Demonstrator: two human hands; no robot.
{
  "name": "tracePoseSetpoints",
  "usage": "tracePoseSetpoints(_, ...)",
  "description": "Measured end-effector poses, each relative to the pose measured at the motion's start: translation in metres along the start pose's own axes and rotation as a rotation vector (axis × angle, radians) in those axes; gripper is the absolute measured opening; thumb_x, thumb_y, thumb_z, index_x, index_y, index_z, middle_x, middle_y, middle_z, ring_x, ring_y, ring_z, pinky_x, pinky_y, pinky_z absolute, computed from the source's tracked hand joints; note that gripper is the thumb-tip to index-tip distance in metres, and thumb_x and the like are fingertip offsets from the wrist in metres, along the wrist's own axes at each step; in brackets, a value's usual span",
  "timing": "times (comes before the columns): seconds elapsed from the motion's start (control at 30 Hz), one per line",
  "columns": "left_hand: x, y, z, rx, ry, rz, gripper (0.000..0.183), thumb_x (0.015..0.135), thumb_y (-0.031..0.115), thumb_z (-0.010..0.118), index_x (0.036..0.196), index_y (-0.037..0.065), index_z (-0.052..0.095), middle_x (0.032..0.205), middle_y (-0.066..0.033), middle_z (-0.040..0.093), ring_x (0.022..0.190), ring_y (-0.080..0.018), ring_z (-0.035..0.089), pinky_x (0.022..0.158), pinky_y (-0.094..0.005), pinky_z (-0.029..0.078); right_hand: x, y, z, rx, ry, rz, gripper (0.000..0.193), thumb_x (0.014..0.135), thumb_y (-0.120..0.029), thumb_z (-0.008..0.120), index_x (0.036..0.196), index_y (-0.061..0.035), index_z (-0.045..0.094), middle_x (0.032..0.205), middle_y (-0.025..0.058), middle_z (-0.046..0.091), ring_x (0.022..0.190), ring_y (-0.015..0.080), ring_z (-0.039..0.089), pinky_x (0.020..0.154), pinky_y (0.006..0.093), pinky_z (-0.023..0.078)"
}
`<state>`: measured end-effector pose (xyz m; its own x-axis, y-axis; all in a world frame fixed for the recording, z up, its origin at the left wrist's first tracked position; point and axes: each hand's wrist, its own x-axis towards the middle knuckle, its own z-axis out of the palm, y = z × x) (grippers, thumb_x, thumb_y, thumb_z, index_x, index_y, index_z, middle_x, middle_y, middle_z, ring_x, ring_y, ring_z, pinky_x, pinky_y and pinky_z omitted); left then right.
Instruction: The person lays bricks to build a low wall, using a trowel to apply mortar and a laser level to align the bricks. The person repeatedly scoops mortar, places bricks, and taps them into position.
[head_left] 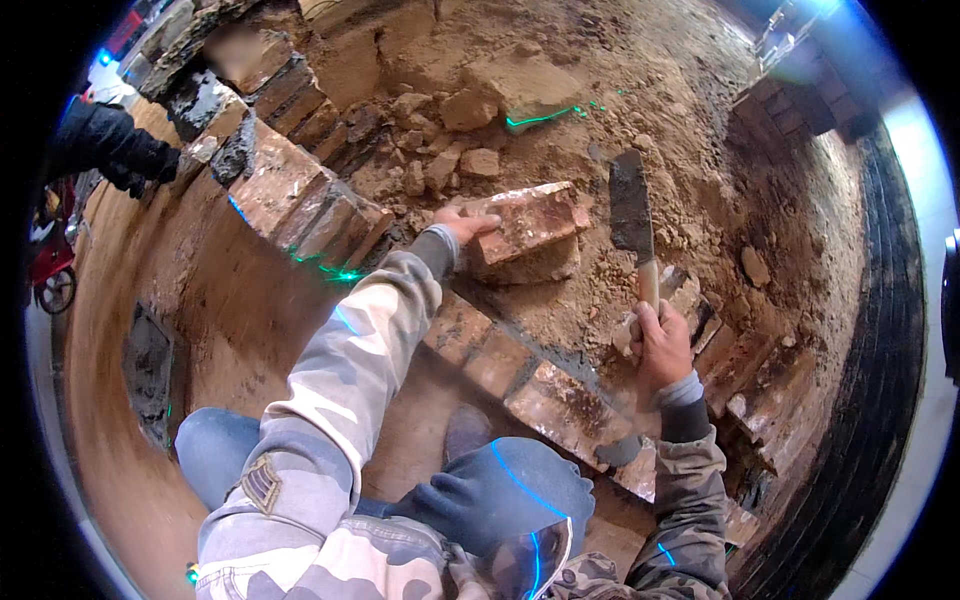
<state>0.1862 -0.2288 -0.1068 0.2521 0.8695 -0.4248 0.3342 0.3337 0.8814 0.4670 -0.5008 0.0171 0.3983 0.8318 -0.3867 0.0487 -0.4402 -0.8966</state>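
My left hand is closed on the near left end of a reddish brick spotted with pale mortar. Beneath or just behind that brick shows another brick on the soil. In my right hand is the wooden handle of a trowel, its flat blade pointing away from me and coated in grey mortar. Below my hands runs a low row of laid bricks, with wet grey mortar along its far side and a grey lump on its near edge.
A higher stretch of brickwork stands at the left, with rubble beside it. A mortar container sits left of my knees. Another person's dark sleeve reaches in at far left. Stacked bricks stand far right. Green and blue light lines cross the scene.
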Motion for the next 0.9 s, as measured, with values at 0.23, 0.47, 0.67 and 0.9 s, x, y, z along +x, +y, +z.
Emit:
tracePoseSetpoints(0.23, -0.055, 0.047, 0.000, 0.952, -0.158, 0.157, 0.084, 0.060, 0.031, 0.088, 0.126, -0.005, 0.052, 0.117, -0.0265, 0.066, 0.112, -0.0394, 0.064, 0.096, -0.0432, 0.053, 0.002, 0.041, -0.010, -0.275, -0.014, -0.123, 0.027, 0.102, -0.026, 0.056, 0.090, -0.0020, 0.058, 0.067, 0.0057, 0.056, 0.053, 0.0150, 0.053, 0.049, 0.0333, 0.043)
tracePoseSetpoints(0.47, -0.046, 0.050, 0.043, 1.147, -0.311, 0.389, 0.066, 0.072, 0.033, 0.080, 0.121, -0.002, 0.051, 0.117, -0.0275, 0.064, 0.114, -0.0411, 0.062, 0.099, -0.0449, 0.050, -0.007, 0.020, 0.013, -0.357, 0.000, -0.155, 0.026, 0.102, -0.025, 0.055, 0.091, -0.0018, 0.057, 0.067, 0.0036, 0.058, 0.052, 0.0128, 0.054, 0.047, 0.0320, 0.043)
tracePoseSetpoints(0.67, -0.061, 0.055, 0.054, 1.176, -0.246, 0.349, 0.059, 0.073, 0.041, 0.079, 0.116, 0.006, 0.059, 0.108, -0.0214, 0.070, 0.104, -0.0396, 0.067, 0.089, -0.0482, 0.055, 0.003, -0.005, 0.002, -0.636, -0.021, -0.238, 0.025, 0.102, -0.024, 0.055, 0.092, -0.0015, 0.057, 0.068, 0.0034, 0.058, 0.059, 0.0122, 0.055, 0.053, 0.0316, 0.044)
tracePoseSetpoints(0.9, -0.080, 0.054, 0.051, 1.078, -0.200, 0.366, 0.068, 0.070, 0.040, 0.080, 0.121, 0.001, 0.057, 0.116, -0.0229, 0.068, 0.108, -0.0413, 0.066, 0.093, -0.0503, 0.054, -0.017, -0.090, 0.003, -0.426, 0.040, -0.377, 0.023, 0.104, -0.020, 0.052, 0.093, -0.0026, 0.062, 0.068, -0.0013, 0.051, 0.059, 0.0064, 0.043, 0.051, 0.0265, 0.035)
